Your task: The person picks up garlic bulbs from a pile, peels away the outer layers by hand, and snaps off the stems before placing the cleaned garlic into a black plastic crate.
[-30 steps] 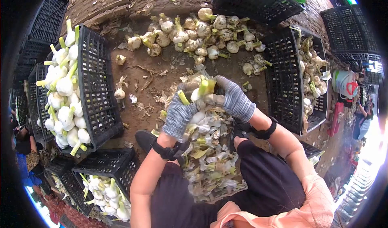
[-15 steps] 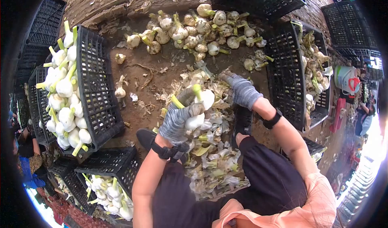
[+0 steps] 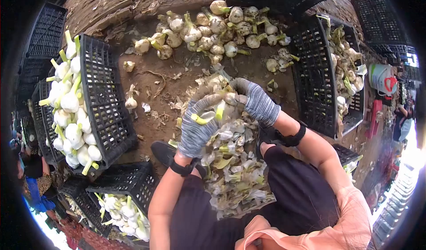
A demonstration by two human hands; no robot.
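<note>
Dirt floor (image 3: 146,101), littered with skins and loose bulbs, a soiled garlic pile (image 3: 208,30) spread toward the far edge. Held garlic over the husk heap (image 3: 235,163), near mid-floor. Left hand (image 3: 196,128): fingers curled round one pale bulb (image 3: 207,115), tips closed on a second stemmed garlic (image 3: 220,110). Right hand (image 3: 257,103): thumb and fingers brought together at same garlic, exact contact too blurred to tell. Main risk: dropping the palm bulb on any loosening of left fingers, two pieces in one grip. Also risked a slip at the tips from thick, dirty glove fabric, with easy loss among pale skins below. Possible stem snap from too hard a twist. Containers: left crate (image 3: 104,95), heaped to the rim with white bulbs (image 3: 70,101); could have shed some on a knock. Lower-left crate (image 3: 128,179), more white bulbs (image 3: 126,216). Right crate (image 3: 313,77), dirtier bulbs (image 3: 350,64), roots and dry skins. Bucket (image 3: 380,78) beyond right crate, contents not readable.
</note>
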